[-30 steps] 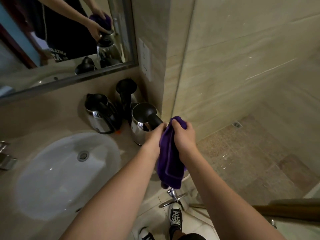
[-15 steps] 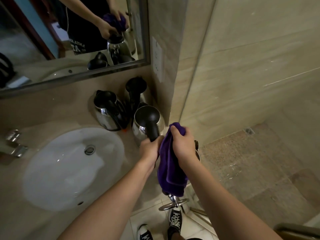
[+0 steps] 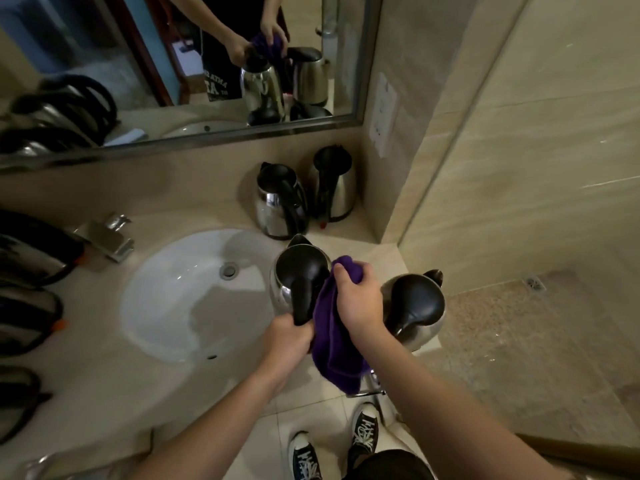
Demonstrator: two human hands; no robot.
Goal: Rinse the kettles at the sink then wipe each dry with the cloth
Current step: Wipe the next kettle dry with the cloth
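Gripping kettle point(image 3: 300, 275) handle, left hand point(image 3: 288, 336), right hand point(image 3: 358, 299) clutching cloth point(image 3: 334, 344)

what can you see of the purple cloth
The purple cloth looks soft and plush, like a small microfibre towel. It is bunched at the top, where the right hand grips it and presses it against the side of the held kettle. The rest hangs loose in folds below the hand, over the counter's front edge. The left hand, on the kettle's handle, is beside it.
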